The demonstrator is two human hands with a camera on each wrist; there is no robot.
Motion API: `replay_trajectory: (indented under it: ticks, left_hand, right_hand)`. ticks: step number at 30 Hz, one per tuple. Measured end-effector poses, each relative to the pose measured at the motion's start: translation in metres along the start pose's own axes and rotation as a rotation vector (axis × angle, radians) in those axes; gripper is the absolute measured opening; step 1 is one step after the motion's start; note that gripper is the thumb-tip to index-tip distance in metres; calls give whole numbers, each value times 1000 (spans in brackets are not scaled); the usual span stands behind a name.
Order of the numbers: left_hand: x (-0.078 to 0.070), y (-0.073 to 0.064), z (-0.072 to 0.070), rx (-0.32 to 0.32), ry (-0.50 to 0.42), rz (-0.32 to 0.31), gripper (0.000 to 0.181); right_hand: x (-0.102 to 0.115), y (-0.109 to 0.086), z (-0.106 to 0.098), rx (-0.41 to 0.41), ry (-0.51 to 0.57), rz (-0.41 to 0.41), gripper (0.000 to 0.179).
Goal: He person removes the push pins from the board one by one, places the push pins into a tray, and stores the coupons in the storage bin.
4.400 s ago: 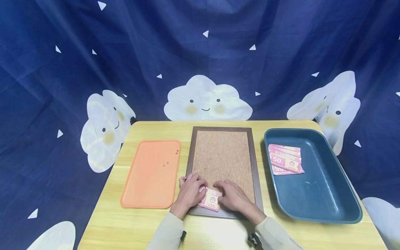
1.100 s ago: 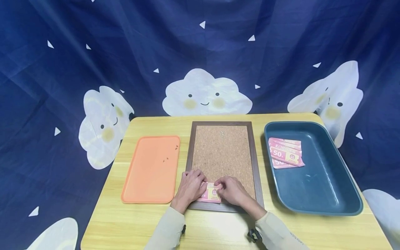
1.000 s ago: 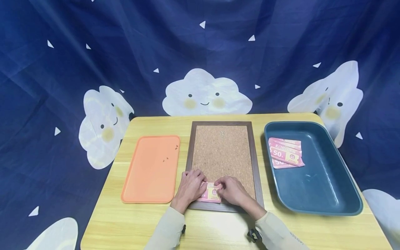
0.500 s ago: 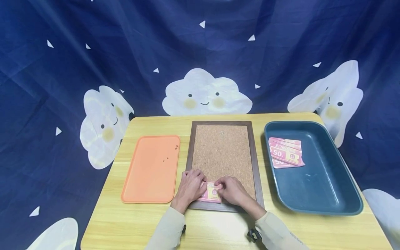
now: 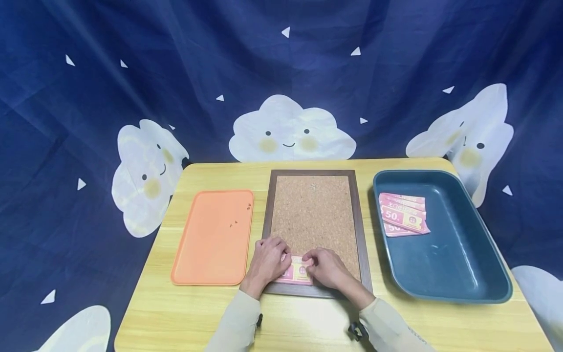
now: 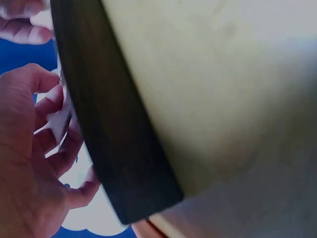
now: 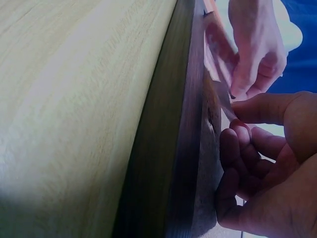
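A pink and yellow paper coupon (image 5: pixel 301 275) lies at the near end of the brown-framed cork board (image 5: pixel 314 215), roughly level with the bottom frame bar. My left hand (image 5: pixel 269 259) holds its left part, fingers curled and covering that end. At the coupon's upper right edge, my right hand (image 5: pixel 327 268) pinches the paper between thumb and index finger. The right wrist view shows this right hand (image 7: pixel 275 153) with thumb and index finger meeting at the sheet, other fingers curled. In the left wrist view, the left hand (image 6: pixel 29 148) is bent in beside the dark frame.
An orange tray (image 5: pixel 211 249) with several tiny brownish pieces (image 5: pixel 233 224) stands left of the board. A deep blue-green bin (image 5: pixel 448 264) on the right holds several pink coupons (image 5: pixel 402 217). A small silvery mark (image 5: pixel 313 186) shows near the board's top.
Over the earlier frames the coupon has turned from a tilt to nearly straight along the bottom of the board. The right hand has shifted slightly to its upper edge. Lately both hands barely move.
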State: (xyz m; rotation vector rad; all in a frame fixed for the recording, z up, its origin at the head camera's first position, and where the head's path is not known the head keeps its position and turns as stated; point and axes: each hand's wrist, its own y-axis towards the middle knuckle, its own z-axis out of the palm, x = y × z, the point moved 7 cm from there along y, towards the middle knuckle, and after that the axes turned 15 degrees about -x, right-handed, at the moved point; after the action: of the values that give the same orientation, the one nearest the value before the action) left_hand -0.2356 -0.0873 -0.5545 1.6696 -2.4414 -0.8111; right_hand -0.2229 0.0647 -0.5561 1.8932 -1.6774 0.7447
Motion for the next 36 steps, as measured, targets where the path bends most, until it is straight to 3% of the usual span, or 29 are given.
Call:
replay_trajectory:
  ticks: [8, 29, 36]
  left_hand:
    - [5, 2, -6, 3, -53, -33, 6]
    - [-7, 11, -22, -39, -35, 34, 10]
    - [-10, 15, -26, 2, -58, 24, 11]
  right_hand:
    - [-1, 0, 0, 8, 6, 16, 23]
    - [-3, 5, -15, 26, 118, 92, 28]
    - [-4, 6, -24, 5, 121, 97, 26]
